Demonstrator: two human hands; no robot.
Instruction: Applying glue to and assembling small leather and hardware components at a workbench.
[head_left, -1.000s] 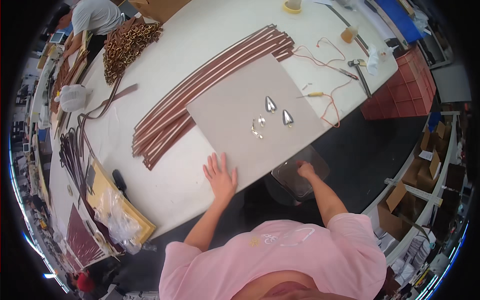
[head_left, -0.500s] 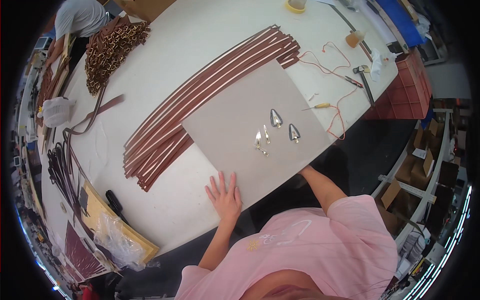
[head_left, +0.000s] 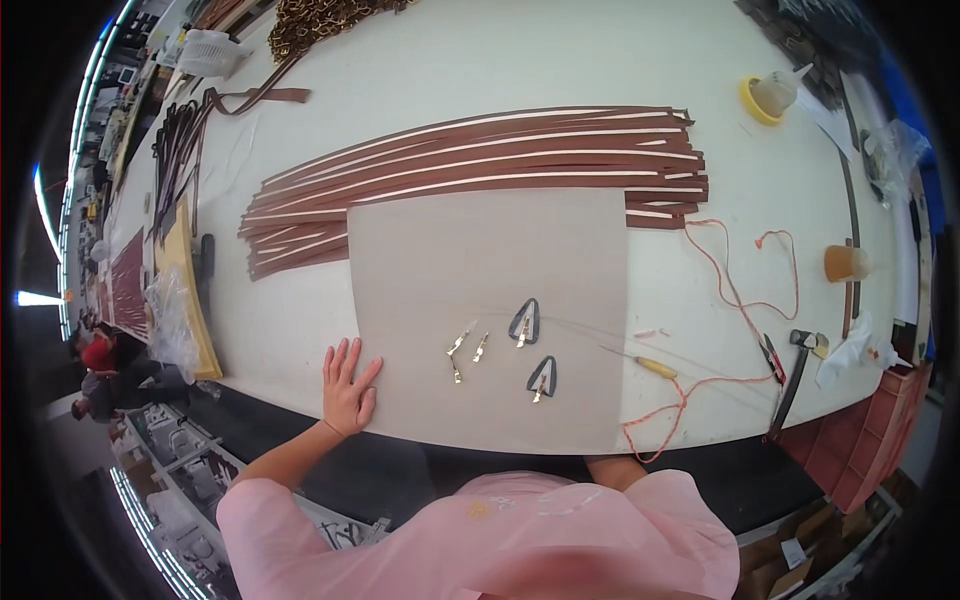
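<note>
My left hand (head_left: pixel 350 392) lies flat with fingers apart on the white table, by the lower left edge of a grey board (head_left: pixel 430 255). My right forearm (head_left: pixel 613 470) goes under the near table edge, and that hand is hidden. On the board lie two small dark triangular loops with metal clips, an upper loop (head_left: pixel 524 322) and a lower loop (head_left: pixel 542 380). Left of them are several small shiny metal pieces (head_left: pixel 481 347). The board overlaps a bundle of long brown straps (head_left: pixel 480 152) with pale stripes.
To the right lie a yellow-handled awl (head_left: pixel 656 368), an orange cord (head_left: pixel 700 380), a hammer (head_left: pixel 793 375) and a glue bottle (head_left: pixel 846 263). A red crate (head_left: pixel 850 435) stands off the right corner. Brown straps with brass chain-like hardware (head_left: pixel 310 25) are piled far left.
My view has turned, so the table and board now sit squarer before me. My left hand stays flat by the board's edge; my right hand has gone fully out of sight below it.
</note>
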